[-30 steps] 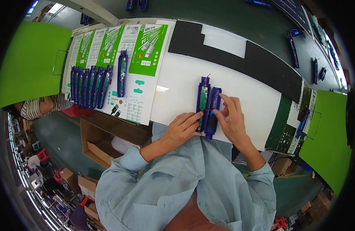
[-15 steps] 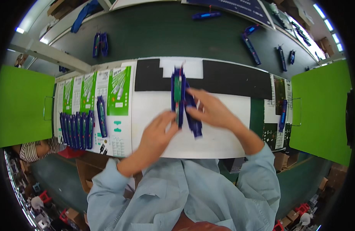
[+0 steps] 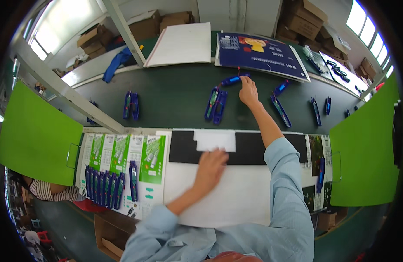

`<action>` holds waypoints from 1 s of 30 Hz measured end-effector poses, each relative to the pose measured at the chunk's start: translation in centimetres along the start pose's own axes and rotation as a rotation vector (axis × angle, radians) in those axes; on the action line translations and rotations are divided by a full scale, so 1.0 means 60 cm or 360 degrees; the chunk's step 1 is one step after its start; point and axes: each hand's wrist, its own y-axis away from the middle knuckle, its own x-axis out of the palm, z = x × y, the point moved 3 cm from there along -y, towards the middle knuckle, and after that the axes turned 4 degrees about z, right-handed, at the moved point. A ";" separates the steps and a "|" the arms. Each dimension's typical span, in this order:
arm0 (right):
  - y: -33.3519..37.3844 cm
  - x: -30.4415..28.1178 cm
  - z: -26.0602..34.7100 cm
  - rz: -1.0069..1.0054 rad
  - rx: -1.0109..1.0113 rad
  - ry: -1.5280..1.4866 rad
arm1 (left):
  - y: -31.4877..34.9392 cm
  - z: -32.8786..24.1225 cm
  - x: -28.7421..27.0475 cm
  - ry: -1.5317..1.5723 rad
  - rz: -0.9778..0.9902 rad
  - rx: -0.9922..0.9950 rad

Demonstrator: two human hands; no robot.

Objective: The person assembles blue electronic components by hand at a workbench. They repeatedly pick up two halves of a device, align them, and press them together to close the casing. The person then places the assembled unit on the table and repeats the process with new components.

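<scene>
One blue housing (image 3: 208, 114), green board (image 3: 213, 99) inside

"Where's the right hand (image 3: 248, 91)?"
"Far out, arm (image 3: 268, 122) stretched, fingers (image 3: 244, 82) bent downward."
"And the left hand (image 3: 210, 169)?"
"Nearer, blurred, loosely open, fingers pointing far, forearm (image 3: 183, 201) slanting in from near left."

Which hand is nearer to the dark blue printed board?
Right. The right hand is just in front of the board; the left hand is farther off, over the worktable.
</scene>
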 end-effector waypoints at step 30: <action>0.476 -0.285 0.300 0.1240 0.0172 -0.0925 | 0.121 -0.066 -0.012 0.2218 -0.0256 -0.1248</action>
